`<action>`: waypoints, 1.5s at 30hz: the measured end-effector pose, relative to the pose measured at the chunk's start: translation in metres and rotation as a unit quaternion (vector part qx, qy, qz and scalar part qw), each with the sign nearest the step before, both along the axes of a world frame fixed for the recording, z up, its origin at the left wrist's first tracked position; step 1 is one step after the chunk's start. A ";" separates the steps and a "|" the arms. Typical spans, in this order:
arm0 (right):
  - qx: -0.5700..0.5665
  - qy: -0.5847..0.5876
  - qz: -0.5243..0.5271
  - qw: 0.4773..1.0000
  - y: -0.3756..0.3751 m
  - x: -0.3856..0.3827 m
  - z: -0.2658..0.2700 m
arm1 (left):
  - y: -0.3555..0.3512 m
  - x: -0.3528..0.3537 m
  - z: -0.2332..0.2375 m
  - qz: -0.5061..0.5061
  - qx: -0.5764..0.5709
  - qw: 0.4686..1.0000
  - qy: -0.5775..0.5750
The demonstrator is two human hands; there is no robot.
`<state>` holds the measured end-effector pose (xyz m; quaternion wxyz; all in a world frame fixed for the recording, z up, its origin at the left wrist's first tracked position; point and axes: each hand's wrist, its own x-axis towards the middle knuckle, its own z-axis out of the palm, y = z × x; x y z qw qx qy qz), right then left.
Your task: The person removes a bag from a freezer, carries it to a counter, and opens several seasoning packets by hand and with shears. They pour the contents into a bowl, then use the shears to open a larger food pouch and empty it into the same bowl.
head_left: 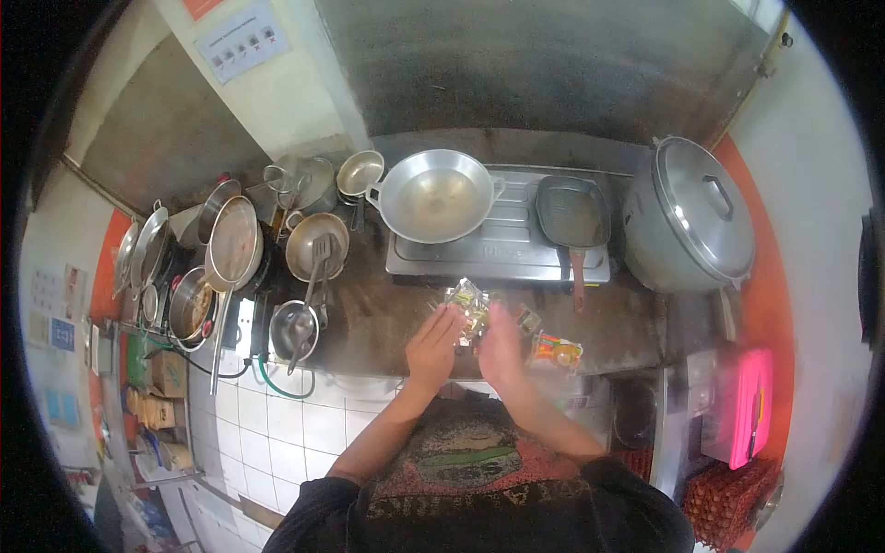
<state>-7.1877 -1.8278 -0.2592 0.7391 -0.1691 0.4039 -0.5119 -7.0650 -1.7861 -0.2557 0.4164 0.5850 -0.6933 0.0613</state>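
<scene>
My left hand (436, 347) is at a shiny silver foil packet (470, 306), its fingers together and closed on the packet's left side. My right hand (500, 347) is upright at the packet's right edge. Motion blurs its fingers, and whether they grip the foil does not show. Just right of that hand lies a small dark packet (528, 320). An orange and yellow packet (557, 351) rests near the counter's front edge.
Behind my hands a wide metal wok (437, 198) and a square grill pan (573, 214) sit on the steel stove (512, 249). A big lidded pot (687, 221) stands right. Several pans, including a long-handled one (235, 241), crowd the left. A steel bowl (293, 334) holds a ladle.
</scene>
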 end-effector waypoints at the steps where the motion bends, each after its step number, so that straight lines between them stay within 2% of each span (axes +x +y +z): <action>1: -0.015 0.027 0.002 1.000 0.000 0.001 0.002 | 0.000 0.000 0.003 -0.003 -0.003 1.000 -0.002; 5: -0.078 0.083 -0.023 0.993 -0.008 0.000 -0.023 | 0.007 0.009 0.002 -0.010 0.009 1.000 -0.012; 8: -0.089 0.079 -0.041 0.992 -0.019 -0.008 -0.016 | 0.017 0.032 -0.001 -0.022 0.086 0.990 0.110; 9: -0.112 0.115 -0.023 0.987 -0.023 -0.011 -0.013 | 0.019 0.038 -0.002 0.004 0.130 0.969 0.212; 11: -0.156 0.189 0.015 0.969 -0.027 -0.015 -0.010 | 0.024 0.045 0.005 0.057 0.211 0.886 0.409; 12: -0.149 0.178 0.029 0.972 -0.027 -0.015 -0.009 | 0.024 0.052 0.010 0.026 0.215 0.895 0.390; 15: -0.134 0.161 0.067 0.976 -0.029 -0.011 -0.004 | 0.008 0.065 0.025 -0.029 0.274 0.757 0.592; 16: -0.131 0.170 0.074 0.974 -0.029 -0.010 -0.001 | 0.002 0.064 0.037 -0.046 0.260 0.730 0.630; 19: -0.129 0.194 0.075 0.970 -0.031 -0.010 0.003 | -0.005 0.071 0.038 -0.039 0.249 0.746 0.616; 22: -0.127 0.248 0.064 0.958 -0.029 -0.012 0.003 | -0.006 0.068 0.052 0.051 0.210 0.900 0.378; 23: -0.125 0.270 0.060 0.953 -0.027 -0.013 0.003 | -0.007 0.068 0.049 0.060 0.203 0.904 0.370; 25: -0.200 0.267 0.025 0.943 -0.021 -0.008 0.004 | -0.011 0.068 0.040 0.077 0.190 0.913 0.354; 28: -0.269 0.261 -0.002 0.927 -0.008 0.006 0.016 | -0.014 0.061 0.039 0.076 0.252 0.868 0.422; 30: -0.324 0.276 0.031 0.905 -0.004 0.012 0.010 | -0.020 0.053 0.026 0.040 0.277 0.785 0.552; 33: -0.237 0.176 0.143 0.945 0.003 0.020 -0.001 | -0.023 0.042 0.035 0.015 0.316 0.652 0.689; 34: -0.240 0.198 0.155 0.938 0.004 0.019 0.000 | -0.023 0.041 0.040 0.012 0.328 0.607 0.724; 37: -0.315 0.221 0.154 0.910 -0.002 0.015 0.003 | -0.025 0.041 0.026 0.012 0.292 0.574 0.765; 40: -0.317 0.299 0.167 0.884 -0.006 0.006 -0.005 | -0.019 0.038 0.025 -0.017 0.264 0.530 0.806; 43: -0.223 0.282 0.186 0.914 -0.016 0.002 -0.006 | -0.010 0.022 0.030 0.047 0.247 0.673 0.695; 45: -0.222 0.296 0.230 0.900 -0.020 -0.005 0.003 | -0.010 0.028 0.027 0.002 0.275 0.749 0.603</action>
